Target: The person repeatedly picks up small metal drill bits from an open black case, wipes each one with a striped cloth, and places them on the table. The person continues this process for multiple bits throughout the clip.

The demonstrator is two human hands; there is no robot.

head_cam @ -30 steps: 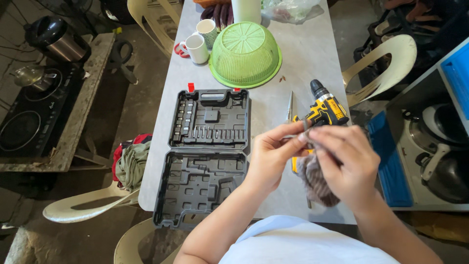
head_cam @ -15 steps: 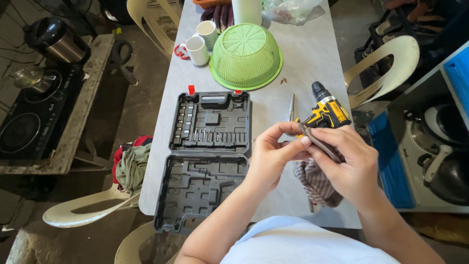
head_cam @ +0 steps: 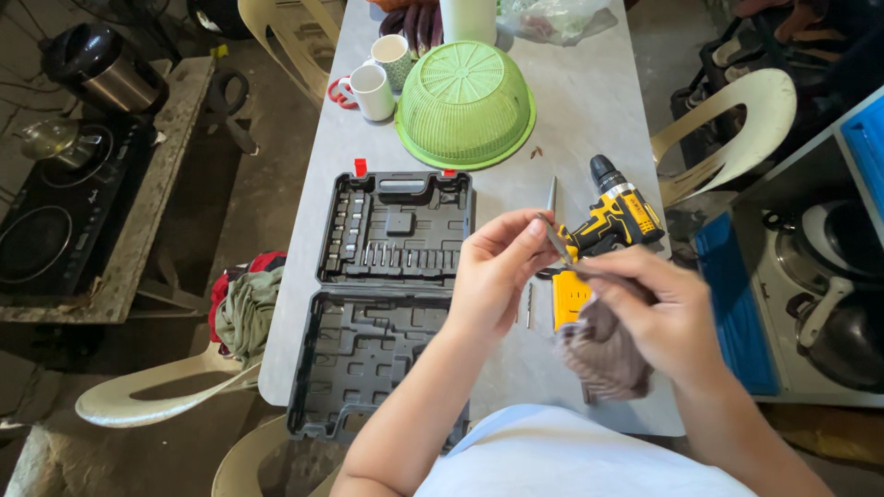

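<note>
Right of centre in the frame, the left hand [head_cam: 493, 276] pinches the upper end of a thin drill bit [head_cam: 556, 243] between thumb and fingertips, the other fingers curled loosely. The right hand [head_cam: 658, 317] is closed around a brownish rag [head_cam: 599, 354] bunched over the bit's lower part, so how much of the bit the rag covers cannot be told. Both hands hover above the grey table [head_cam: 589, 110], just in front of the yellow-and-black cordless drill [head_cam: 612, 221] lying on its side. The bit is slim and held only at one end, so a firm pull of the rag could likely slip it out of the pinch and drop it onto the table or off the near edge. Its fluted edges might snag the cloth or nick a fingertip. Two more bits [head_cam: 551, 195] lie loose on the table beside the drill and could roll if knocked. The open black tool case [head_cam: 391, 276] sits left of the hands, its lower half overhanging the table edge, where an elbow could tip it.
</note>
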